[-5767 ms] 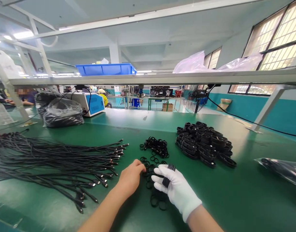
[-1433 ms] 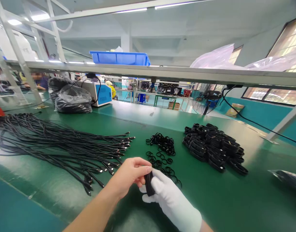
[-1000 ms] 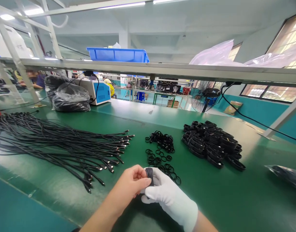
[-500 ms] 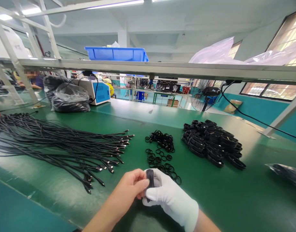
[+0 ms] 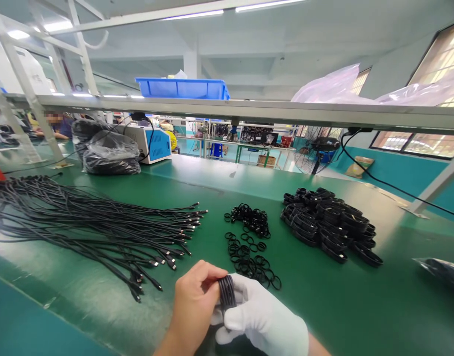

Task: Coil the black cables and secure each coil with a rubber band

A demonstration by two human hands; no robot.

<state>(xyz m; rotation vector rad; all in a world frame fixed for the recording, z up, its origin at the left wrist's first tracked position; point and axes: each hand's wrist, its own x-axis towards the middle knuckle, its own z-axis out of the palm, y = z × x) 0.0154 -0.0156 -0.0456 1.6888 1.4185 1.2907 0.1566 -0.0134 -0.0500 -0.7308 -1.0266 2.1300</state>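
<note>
A coiled black cable (image 5: 227,292) is held between my two hands, low in the middle of the view. My bare left hand (image 5: 197,296) pinches the coil's left side with thumb and fingers. My right hand (image 5: 254,312), in a white glove, curls round the coil from the right. The cable's ends are hidden by my fingers. Just beyond my hands lie loose black rings (image 5: 245,254) and a denser heap of rings (image 5: 250,218). To the left, many straight black cables (image 5: 101,212) are spread with their plugs toward me. At right is a pile of coiled cables (image 5: 328,222).
A shelf (image 5: 256,108) crosses above the green table (image 5: 212,185), carrying a blue bin (image 5: 182,89). Behind the cables stand a plastic-bagged bundle (image 5: 110,153) and a blue-and-white machine (image 5: 154,143). Another bag (image 5: 439,272) lies at the right edge. A person sits far left.
My left hand has turned more upright and shifted its grip to the coil's upper left. The coil sits slightly lower and tilts a little differently. The camera view has shifted slightly.
</note>
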